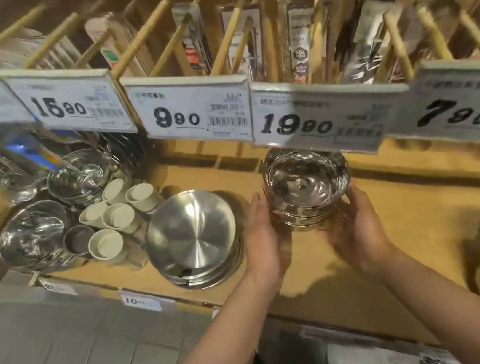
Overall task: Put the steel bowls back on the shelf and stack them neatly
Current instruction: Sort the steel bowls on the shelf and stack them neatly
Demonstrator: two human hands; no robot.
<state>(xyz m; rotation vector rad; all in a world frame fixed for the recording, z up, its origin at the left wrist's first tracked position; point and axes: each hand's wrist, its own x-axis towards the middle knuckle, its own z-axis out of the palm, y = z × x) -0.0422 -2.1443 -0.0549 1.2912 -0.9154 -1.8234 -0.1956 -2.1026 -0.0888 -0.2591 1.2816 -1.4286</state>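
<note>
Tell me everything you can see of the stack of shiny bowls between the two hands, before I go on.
The stack of shiny bowls is polished, mirror-like steel, several nested upright, with layered rims showing on its near side. The top bowl's inside reflects its surroundings. It sits over the wooden shelf, just under the 19.80 price tag; whether it rests on the shelf is unclear. The left hand presses its left side and the right hand cups its right side. It stands apart from the brushed steel plates to its left.
</note>
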